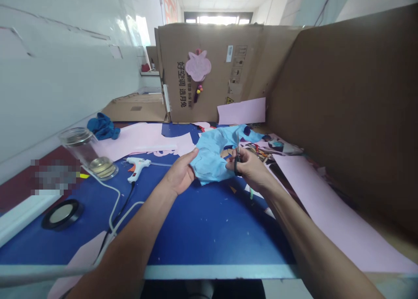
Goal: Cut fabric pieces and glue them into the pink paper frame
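A crumpled piece of light blue cloth [210,157] is held above the blue tabletop, in the middle of the head view. Its left edge is pinched by my left hand [181,172], thumb on top and the other fingers partly behind the cloth. In my right hand [251,168] is a pair of scissors [237,161] with dark handles, blades pointing up and away beside the cloth's right part. A dark patch shows at the cloth's far right end. Whether the blades touch the fabric I cannot tell.
On the left are a white glue gun [139,168] with its cord, a glass jar [104,166], a roll of tape [62,214] and dark blue cloth [103,126]. Pink sheets [339,212] and scraps lie right. Cardboard walls [209,72] stand behind and at right.
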Tool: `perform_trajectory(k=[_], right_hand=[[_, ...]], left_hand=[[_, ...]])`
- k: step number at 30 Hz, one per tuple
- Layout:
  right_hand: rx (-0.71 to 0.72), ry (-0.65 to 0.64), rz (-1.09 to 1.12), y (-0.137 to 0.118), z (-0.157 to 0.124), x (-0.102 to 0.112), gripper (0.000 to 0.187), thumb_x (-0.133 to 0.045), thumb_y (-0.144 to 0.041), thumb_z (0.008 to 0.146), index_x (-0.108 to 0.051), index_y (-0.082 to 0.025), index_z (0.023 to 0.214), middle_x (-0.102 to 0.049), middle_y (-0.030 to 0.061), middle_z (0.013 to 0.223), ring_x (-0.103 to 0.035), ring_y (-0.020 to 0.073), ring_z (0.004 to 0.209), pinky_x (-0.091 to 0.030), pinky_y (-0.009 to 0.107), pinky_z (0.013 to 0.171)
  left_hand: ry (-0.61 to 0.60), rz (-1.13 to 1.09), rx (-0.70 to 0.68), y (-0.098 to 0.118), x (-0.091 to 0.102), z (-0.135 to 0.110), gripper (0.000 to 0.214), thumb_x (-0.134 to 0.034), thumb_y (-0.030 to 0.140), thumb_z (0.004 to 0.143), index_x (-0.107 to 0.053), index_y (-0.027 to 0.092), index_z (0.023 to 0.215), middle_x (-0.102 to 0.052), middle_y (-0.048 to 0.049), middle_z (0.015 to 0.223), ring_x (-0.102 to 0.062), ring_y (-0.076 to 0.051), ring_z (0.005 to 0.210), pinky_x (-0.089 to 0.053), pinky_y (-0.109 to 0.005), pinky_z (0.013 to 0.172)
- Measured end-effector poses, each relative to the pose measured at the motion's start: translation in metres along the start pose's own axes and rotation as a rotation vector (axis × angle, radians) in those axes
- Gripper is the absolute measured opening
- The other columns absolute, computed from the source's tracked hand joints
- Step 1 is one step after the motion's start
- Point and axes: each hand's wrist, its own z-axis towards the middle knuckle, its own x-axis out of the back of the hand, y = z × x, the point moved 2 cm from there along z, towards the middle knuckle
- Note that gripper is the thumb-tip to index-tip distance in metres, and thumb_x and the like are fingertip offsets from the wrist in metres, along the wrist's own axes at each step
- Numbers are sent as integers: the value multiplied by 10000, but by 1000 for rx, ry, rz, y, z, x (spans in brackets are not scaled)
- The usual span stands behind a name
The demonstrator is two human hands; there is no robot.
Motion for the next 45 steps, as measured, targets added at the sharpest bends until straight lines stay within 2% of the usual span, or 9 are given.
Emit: perform_trajectory(k=[3,6,12,20,27,32,38,41,45], right_hand=[[-7,-33,14,-2,0,1,447,-922,-249,597,-532,-239,815,-635,-44,793,-505,132,692,-350,281,626],[-19,-71,32,-2,0,1,440,-918,-215,591,-546,-235,826,-633,-49,794,-500,124,691,-351,274,628],[-12,-87,50,2,4,4,417,-916,-213,589,-569,-230,821,-628,-52,797,-498,120,680,-334,268,610],[-29,-116,36,3,4,9,417,-929,-190,590,-600,-226,843,-619,-50,782,-501,125,681,-323,268,608],[-38,-169,6,1,1,10,372,-899,-180,628,-610,-223,857,-621,-41,794,-519,125,679,-362,266,616],[-48,-162,36,1,1,10,387,-916,-168,614,-626,-224,864,-636,-42,790,-533,125,684,-394,257,620],[-135,-113,185,0,1,9,430,-981,-250,630,-621,-241,865,-686,-31,856,-602,146,717,-470,274,629],[-188,-86,265,0,0,7,412,-978,-269,644,-633,-247,868,-660,-37,818,-611,156,731,-533,296,672],[-231,-102,333,3,-4,-3,452,-1001,-248,609,-617,-245,847,-578,-68,733,-553,129,658,-536,282,635]], left_hand=[[-17,55,-18,-2,3,2,213,-704,137,935,-811,79,1109,-839,-185,1088,-819,-259,961,-659,-365,931],[-17,79,-11,-3,6,3,224,-748,85,859,-817,81,1072,-842,-177,1043,-814,-231,861,-666,-319,831],[-28,122,13,-2,6,2,288,-786,69,760,-819,91,1045,-838,-151,953,-786,-211,769,-646,-294,731],[-74,166,43,-4,4,2,380,-750,48,613,-832,117,978,-813,-93,842,-695,-155,651,-584,-261,636],[-72,192,128,-3,8,0,192,-846,179,756,-820,88,923,-804,-119,851,-732,-174,701,-604,-274,688],[-78,227,254,-10,6,-2,173,-832,149,827,-827,77,984,-817,-154,917,-764,-197,724,-623,-294,698],[-165,127,220,-13,4,-2,123,-743,177,933,-804,80,977,-804,-137,858,-750,-192,686,-623,-296,676],[-170,22,177,-9,3,-2,194,-660,185,992,-786,78,1093,-822,-156,980,-783,-208,783,-640,-306,736],[-121,-145,129,-6,0,0,338,-543,196,1052,-708,82,1324,-825,-162,1126,-808,-228,941,-651,-345,865]])
